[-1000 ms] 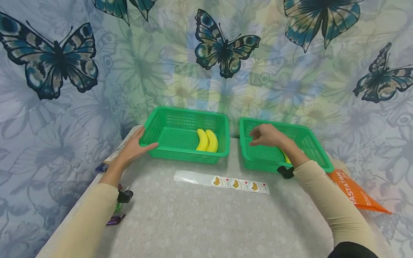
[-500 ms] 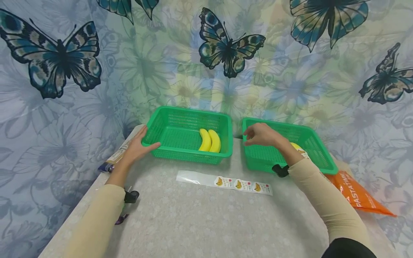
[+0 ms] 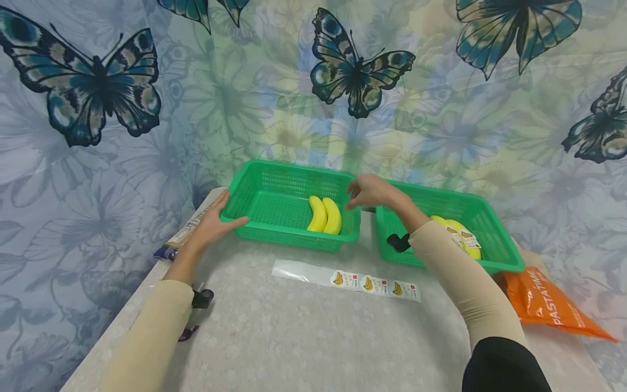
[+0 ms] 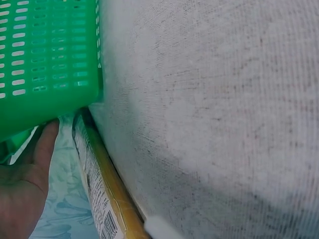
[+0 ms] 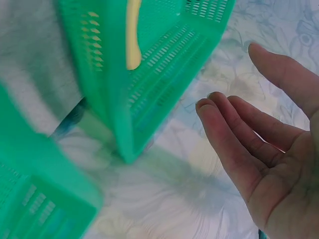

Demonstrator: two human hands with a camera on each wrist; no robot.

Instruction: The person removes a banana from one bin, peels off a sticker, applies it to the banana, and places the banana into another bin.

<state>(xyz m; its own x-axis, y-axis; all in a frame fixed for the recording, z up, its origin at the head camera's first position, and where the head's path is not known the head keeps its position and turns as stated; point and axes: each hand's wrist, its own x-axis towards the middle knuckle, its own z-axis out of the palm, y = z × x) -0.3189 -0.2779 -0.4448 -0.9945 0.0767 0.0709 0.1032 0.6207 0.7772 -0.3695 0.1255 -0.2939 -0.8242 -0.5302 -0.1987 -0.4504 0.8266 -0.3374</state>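
My left hand (image 3: 210, 226) lies with straight, spread fingers against the left end of a green plastic basket (image 3: 279, 234), thumb at its front corner. Two yellow bananas (image 3: 325, 216) lie side by side at this basket's right end. My right hand (image 3: 374, 191), fingers loosely bent and holding nothing, is over the gap between this basket and a second green basket (image 3: 499, 231). In the right wrist view, its thumb and fingers stand apart with air between them. Bananas (image 3: 460, 238) with banana-picture stickers lie in the second basket, partly hidden by my right sleeve.
In front of the baskets a strip of banana stickers (image 3: 350, 280) lies on the grey tablecloth (image 3: 313, 337). An orange Pastatime bag (image 3: 553, 305) is at the right, a long printed packet (image 3: 188, 226) at the left edge. A butterfly-print cloth (image 3: 274, 81) hangs behind.
My right hand has moved left, from above the right basket to the left basket's right end. The stickered bananas have come into view behind the arm. My left hand has stayed at its basket.
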